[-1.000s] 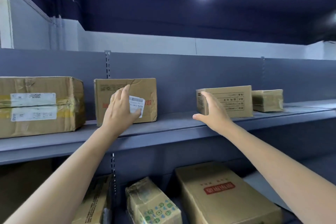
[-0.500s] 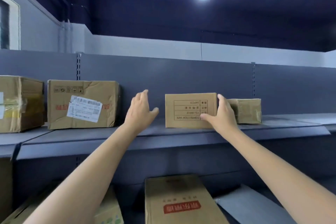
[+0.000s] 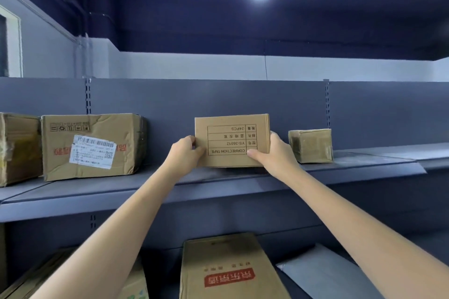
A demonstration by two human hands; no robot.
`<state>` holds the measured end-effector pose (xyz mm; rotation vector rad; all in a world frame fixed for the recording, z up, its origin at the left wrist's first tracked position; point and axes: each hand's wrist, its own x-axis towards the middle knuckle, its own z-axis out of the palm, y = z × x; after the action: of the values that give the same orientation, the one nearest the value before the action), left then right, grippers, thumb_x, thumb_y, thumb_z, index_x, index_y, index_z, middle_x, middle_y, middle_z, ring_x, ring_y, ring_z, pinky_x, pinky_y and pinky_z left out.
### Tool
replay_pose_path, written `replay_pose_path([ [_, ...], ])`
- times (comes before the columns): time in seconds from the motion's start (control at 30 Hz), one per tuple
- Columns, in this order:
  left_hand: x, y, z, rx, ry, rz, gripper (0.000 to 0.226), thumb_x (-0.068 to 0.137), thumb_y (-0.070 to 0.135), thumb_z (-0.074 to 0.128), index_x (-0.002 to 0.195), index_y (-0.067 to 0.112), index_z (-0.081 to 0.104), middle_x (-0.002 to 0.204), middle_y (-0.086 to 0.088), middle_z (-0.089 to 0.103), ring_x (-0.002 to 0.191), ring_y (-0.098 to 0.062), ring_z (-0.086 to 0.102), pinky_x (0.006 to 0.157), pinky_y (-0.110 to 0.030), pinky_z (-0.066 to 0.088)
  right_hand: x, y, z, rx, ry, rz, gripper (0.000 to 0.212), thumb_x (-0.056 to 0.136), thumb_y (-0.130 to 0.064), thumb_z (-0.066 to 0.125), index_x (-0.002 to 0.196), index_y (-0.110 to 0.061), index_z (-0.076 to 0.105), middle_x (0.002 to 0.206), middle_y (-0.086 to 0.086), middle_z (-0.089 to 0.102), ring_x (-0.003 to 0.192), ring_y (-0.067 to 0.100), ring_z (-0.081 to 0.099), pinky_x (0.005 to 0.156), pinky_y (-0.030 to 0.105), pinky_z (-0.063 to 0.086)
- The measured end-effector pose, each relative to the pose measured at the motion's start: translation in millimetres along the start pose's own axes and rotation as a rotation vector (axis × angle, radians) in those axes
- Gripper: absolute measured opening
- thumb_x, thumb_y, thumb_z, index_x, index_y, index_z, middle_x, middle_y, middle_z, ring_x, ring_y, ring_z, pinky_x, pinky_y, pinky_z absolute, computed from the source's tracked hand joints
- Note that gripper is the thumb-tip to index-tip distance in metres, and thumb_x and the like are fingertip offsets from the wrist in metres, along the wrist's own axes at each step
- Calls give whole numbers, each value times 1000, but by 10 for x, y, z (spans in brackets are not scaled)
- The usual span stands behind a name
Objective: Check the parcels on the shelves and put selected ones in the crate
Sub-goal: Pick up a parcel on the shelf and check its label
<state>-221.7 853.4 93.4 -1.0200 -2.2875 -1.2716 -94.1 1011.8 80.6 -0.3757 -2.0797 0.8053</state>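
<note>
A small brown carton (image 3: 232,138) printed upside down with "CORRECTION TAPE" is at the middle of the grey upper shelf (image 3: 218,192). My left hand (image 3: 185,153) grips its left edge and my right hand (image 3: 272,153) grips its right edge, thumb on the front face. Whether the carton rests on the shelf or is just lifted, I cannot tell. No crate is in view.
A larger dented carton (image 3: 92,145) with a white shipping label stands to the left, another taped carton (image 3: 18,148) at the far left. A small taped box (image 3: 311,145) sits to the right. Below lie a carton with a red logo (image 3: 228,269) and a grey mailer bag (image 3: 323,272).
My left hand left the labelled carton and closed on the small carton's left edge. My right hand stayed on its right side. The view shifted right and closer.
</note>
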Motion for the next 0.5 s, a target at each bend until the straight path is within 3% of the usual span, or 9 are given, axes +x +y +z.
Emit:
replay_pose_path([
  [0.17,-263,131,-414,-185,47,91,28,88,19,55,113,7,57,113,-8,63,104,-26,58,96,-43,45,-239,-456,-173,77,96,-134,52,86,-27,63,132,-14,41,129,-1,55,112,10,50,87,18,37],
  [0.23,-414,205,-608,-292,45,129,31,87,20,60,116,11,55,117,-3,62,107,-20,58,99,-37,45,-324,-648,-219,94,133,-164,60,87,-31,61,138,-12,37,135,-1,52,121,14,48,96,22,39],
  [0.4,-804,332,-1055,-396,30,303,37,81,17,69,111,25,50,104,17,60,98,1,58,87,-18,48,-559,-1048,-288,190,203,-240,51,89,-34,57,135,-15,44,130,-3,56,118,13,52,94,25,42],
  [0.5,-976,345,-1238,-360,64,385,50,77,16,73,117,30,45,114,13,58,100,7,53,84,-12,45,-740,-1215,-292,238,225,-299,42,91,-33,54,130,-18,50,125,-5,59,111,11,54,88,21,43],
])
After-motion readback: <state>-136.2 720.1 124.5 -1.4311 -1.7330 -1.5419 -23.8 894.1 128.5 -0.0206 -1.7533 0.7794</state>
